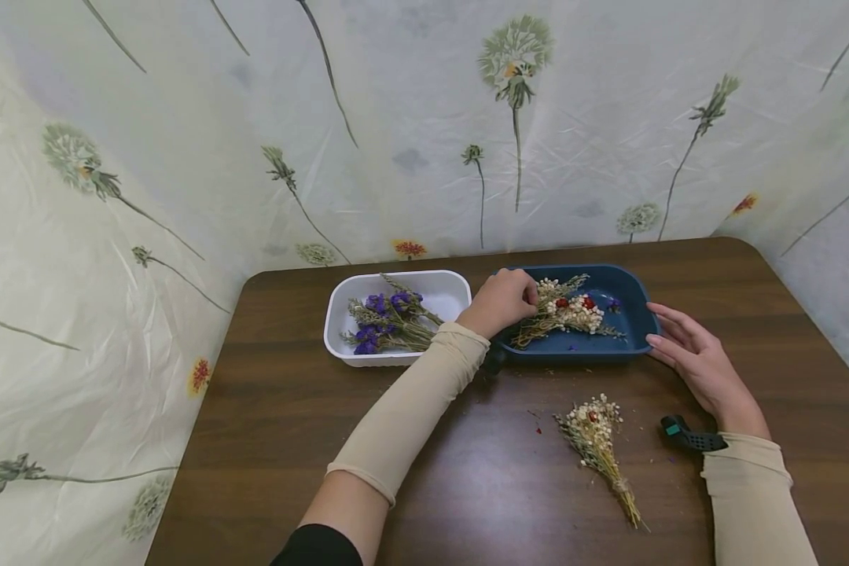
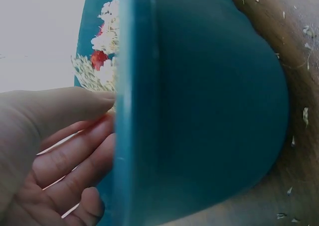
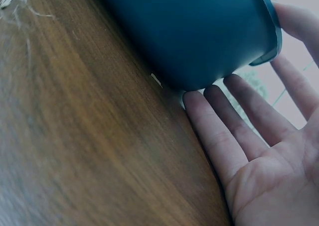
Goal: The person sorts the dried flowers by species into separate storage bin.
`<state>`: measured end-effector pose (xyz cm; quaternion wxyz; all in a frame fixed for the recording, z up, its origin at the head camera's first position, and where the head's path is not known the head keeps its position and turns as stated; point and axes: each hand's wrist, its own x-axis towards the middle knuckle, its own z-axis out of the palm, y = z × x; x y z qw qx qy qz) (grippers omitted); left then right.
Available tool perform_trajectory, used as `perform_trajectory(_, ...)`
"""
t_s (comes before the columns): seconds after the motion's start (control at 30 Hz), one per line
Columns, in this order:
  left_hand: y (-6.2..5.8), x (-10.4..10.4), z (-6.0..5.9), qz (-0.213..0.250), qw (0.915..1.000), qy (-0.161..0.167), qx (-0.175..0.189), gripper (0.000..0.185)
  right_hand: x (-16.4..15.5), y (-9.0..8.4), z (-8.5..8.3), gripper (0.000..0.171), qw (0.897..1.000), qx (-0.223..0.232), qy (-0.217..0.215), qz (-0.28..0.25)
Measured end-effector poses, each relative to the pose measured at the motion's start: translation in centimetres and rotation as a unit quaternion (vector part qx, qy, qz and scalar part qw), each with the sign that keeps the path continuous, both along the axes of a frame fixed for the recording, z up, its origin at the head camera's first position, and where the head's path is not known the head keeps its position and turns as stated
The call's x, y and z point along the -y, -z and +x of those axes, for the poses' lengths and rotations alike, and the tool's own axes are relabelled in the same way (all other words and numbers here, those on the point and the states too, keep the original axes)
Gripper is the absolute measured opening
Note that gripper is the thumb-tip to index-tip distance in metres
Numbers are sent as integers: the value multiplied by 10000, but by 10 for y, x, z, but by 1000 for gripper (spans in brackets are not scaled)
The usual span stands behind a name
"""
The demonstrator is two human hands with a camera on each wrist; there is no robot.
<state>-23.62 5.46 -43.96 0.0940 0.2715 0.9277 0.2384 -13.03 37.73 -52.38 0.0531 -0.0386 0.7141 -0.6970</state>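
Note:
In the blue tray [image 1: 633, 314] lies a bunch of dried flowers [image 1: 573, 313] with cream and red heads. My left hand [image 1: 504, 300] reaches over the tray's left end. Its thumb and index finger pinch the bunch at the stem side, where the tray wall [image 2: 199, 106] partly hides the fingertips in the left wrist view. At the opposite end, my right hand [image 1: 700, 365] touches the tray with its fingers [image 3: 214, 129] extended against the outer wall and rim. A small tied bouquet [image 1: 597, 448] of cream flowers lies on the table in front of the tray.
A white tray [image 1: 453, 295] with purple dried flowers [image 1: 385, 318] stands left of the blue one. Bits of petal and stem are scattered over the wooden table [image 1: 467, 487]. Behind it hangs a floral-printed curtain [image 1: 410, 141]. A black strap [image 1: 689, 436] sits at my right wrist.

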Motion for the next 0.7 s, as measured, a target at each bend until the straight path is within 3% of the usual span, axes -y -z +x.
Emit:
perform_trajectory(0.27,-6,0,16,314,9988,-44,-365,12,1,-1,0,59,10000,-60,-7,-50)
perform_trajectory(0.7,-11,8,59,1273,9892,61,-722,12,2,-1,0,59,10000,2,50,51)
